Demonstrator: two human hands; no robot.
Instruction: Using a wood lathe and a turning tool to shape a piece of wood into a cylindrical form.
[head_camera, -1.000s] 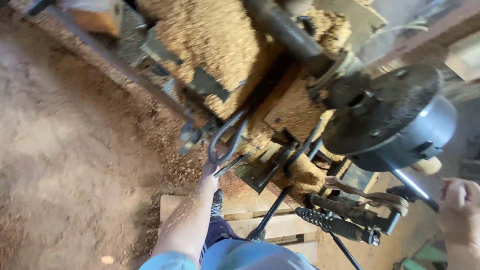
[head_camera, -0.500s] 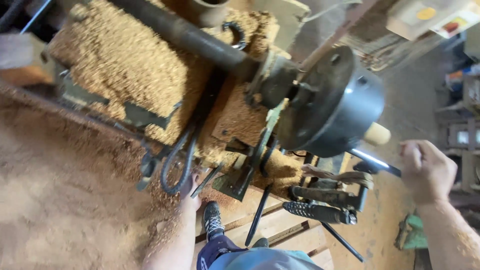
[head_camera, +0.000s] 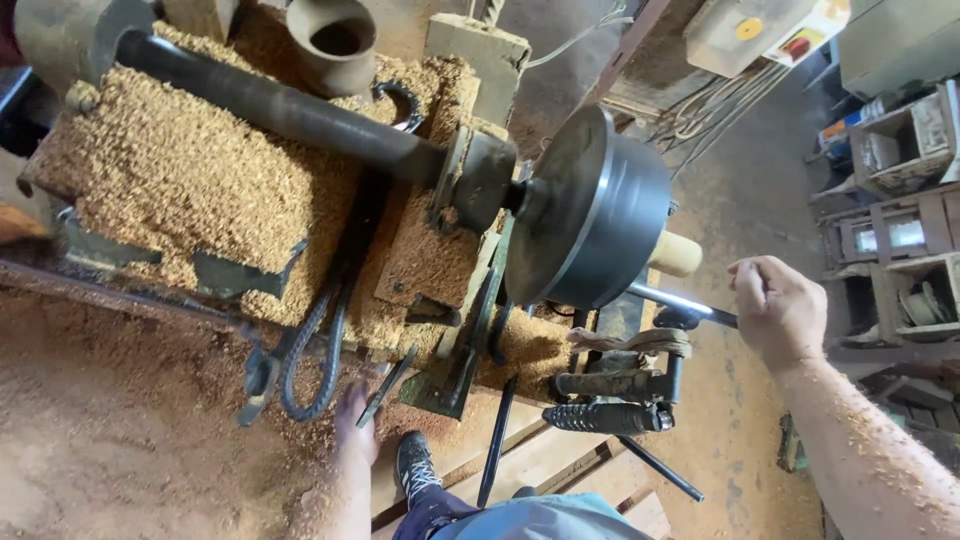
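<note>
Metal rod (head_camera: 690, 305) runs from the closed right hand (head_camera: 780, 310) toward the dark disc-shaped chuck (head_camera: 590, 215) of the lathe, its long axis nearly level and pointing left, its tip ending just below the pale wooden piece (head_camera: 675, 253) that sticks out of the chuck's face. Nearest the camera, a dark shoe (head_camera: 413, 467) stands on wooden planks (head_camera: 540, 460), with the left hand (head_camera: 355, 420) lowered beside it; its fingers hang loose and partly spread, close to the thin metal bars (head_camera: 385, 385) and the twisted black hooks (head_camera: 310, 360) below the bed, and whether it touches any of them cannot be told. Right of the shoe, two rough files (head_camera: 605, 400) rest on a bracket. Higher up, the right hand is curled into a fist around the rod's near end, forearm dusted with shavings. Beyond the chuck, a long black shaft (head_camera: 280, 105) runs leftward over the lathe bed (head_camera: 200, 190), which is heaped with sawdust. Farthest off, a clay-coloured pipe (head_camera: 335, 40) stands at the top edge, and wooden crates (head_camera: 900, 200) sit at the right.
</note>
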